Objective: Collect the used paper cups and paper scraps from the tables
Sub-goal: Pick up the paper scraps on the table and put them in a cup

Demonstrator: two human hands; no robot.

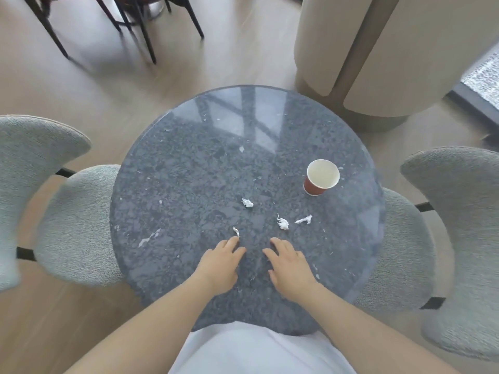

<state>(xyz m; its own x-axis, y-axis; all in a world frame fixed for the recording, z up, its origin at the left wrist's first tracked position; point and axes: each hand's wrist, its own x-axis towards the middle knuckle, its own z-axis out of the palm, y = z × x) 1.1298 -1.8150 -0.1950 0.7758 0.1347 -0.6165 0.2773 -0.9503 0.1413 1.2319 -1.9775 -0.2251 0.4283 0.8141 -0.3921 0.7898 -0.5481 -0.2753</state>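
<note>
Both hands lie flat, palms down, on the near part of a round dark stone table (172, 184). Left hand (220, 265) has its fingers stretched out and close together, holding nothing. Its fingertips almost reach a tiny white paper scrap (236, 231) that sits just past them. Right hand (290, 265) is flat too, fingers a bit spread, and it also holds nothing. The two hands are near each other but do not touch. A little past the right hand lies a crumpled white scrap (282, 223), and just to the right of that one is a long thin scrap (303, 220). One more crumpled scrap (247, 202) lies farther in, near the middle of the table. A red paper cup (321, 178) with a white inside stands upright on the right side of the table, well apart from the hands, and it looks empty. The shiny tabletop has small pale flecks in the stone. A grey fuzzy chair (67, 211) is tucked in on the left side and another grey chair (437, 225) on the right side. Past the table is a pale wooden floor (108, 90), with thin black chair legs (145, 31) at the far left and a big cream rounded piece of furniture (378, 63) at the far right.
</note>
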